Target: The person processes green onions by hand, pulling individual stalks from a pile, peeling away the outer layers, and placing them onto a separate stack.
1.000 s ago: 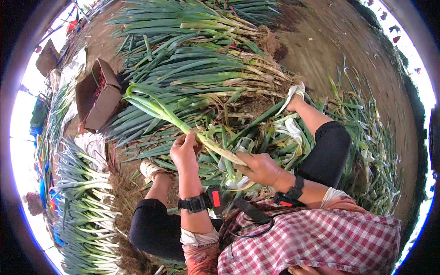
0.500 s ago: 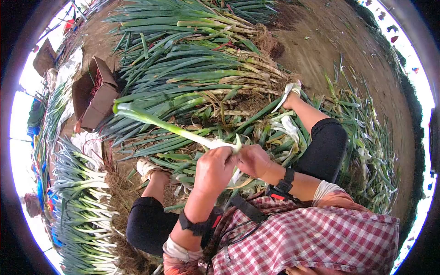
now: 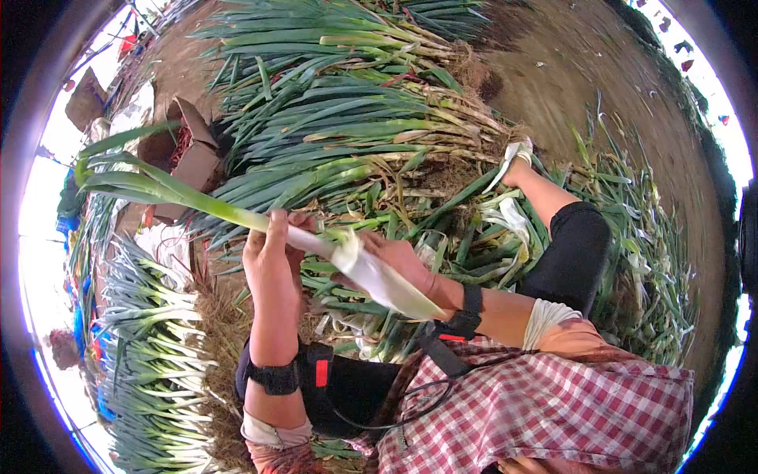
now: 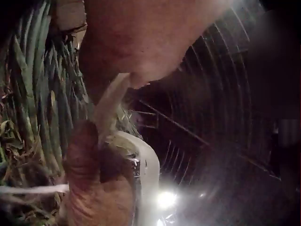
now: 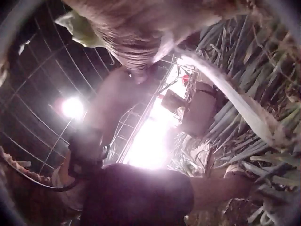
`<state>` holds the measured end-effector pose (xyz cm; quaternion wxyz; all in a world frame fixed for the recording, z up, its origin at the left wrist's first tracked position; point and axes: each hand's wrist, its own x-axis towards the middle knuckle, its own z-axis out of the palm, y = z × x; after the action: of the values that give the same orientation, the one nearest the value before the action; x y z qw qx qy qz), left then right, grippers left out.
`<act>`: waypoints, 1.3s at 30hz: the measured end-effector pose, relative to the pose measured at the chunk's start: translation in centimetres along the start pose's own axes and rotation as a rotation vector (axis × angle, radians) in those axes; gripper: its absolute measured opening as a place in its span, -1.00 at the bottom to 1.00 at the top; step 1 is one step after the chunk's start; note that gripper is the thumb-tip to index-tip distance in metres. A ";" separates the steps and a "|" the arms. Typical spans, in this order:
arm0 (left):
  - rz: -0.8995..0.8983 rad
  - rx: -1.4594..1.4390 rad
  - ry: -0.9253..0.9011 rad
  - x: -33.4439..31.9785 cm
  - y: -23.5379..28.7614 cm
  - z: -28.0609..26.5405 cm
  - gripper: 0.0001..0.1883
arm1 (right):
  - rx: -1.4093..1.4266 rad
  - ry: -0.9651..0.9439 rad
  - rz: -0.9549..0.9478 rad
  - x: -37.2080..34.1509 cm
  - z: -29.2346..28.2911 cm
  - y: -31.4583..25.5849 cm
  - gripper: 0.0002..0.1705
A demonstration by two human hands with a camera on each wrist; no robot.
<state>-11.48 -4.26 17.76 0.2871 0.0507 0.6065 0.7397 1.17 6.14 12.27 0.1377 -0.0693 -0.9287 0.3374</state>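
Observation:
A long green onion (image 3: 207,204) slants across the head view, its leaves to the upper left and its blurred white end near the right wrist. My left hand (image 3: 272,257) grips its stalk partway along. My right hand (image 3: 401,259) is behind the white end, fingers curled at it and partly hidden, where a pale outer layer (image 3: 345,246) stands loose. A white strip (image 5: 230,94) extends from the hand at the top of the right wrist view. The left wrist view has a pale strip (image 4: 150,174) hanging by the fingers.
Untrimmed green onions (image 3: 316,114) lie in bundles ahead, roots to the right. Cleaned white-stemmed onions (image 3: 158,355) are stacked at left, below a cardboard box (image 3: 197,162). Stripped leaves (image 3: 513,225) litter the ground between my feet; more waste (image 3: 639,245) is heaped at right.
The hands came together at the onion's white end, then drew apart. My left hand is now farther left along the stalk, and the end has gone from yellowish to clean white.

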 end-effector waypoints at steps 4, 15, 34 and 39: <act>0.027 -0.120 0.052 1.4 -0.1 -1.0 -0.80 | 0.139 0.177 -0.158 3.1 -0.2 0.1 -0.44; 0.494 -0.317 0.166 2.1 5.6 -8.2 -0.84 | -0.252 -0.701 0.618 -15.2 3.4 17.2 -0.80; 0.403 -0.312 -0.091 0.7 4.5 -6.5 -0.64 | 0.424 0.054 -0.017 7.0 3.6 -7.9 -0.69; 0.413 -0.348 -0.082 -0.9 4.7 -6.2 -0.69 | 0.534 0.091 0.008 6.8 4.3 -8.2 -0.83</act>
<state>-15.08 -10.60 20.77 0.1592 0.1532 0.4349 0.8730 -6.86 -1.22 15.85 0.1915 -0.0494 -0.7992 0.5676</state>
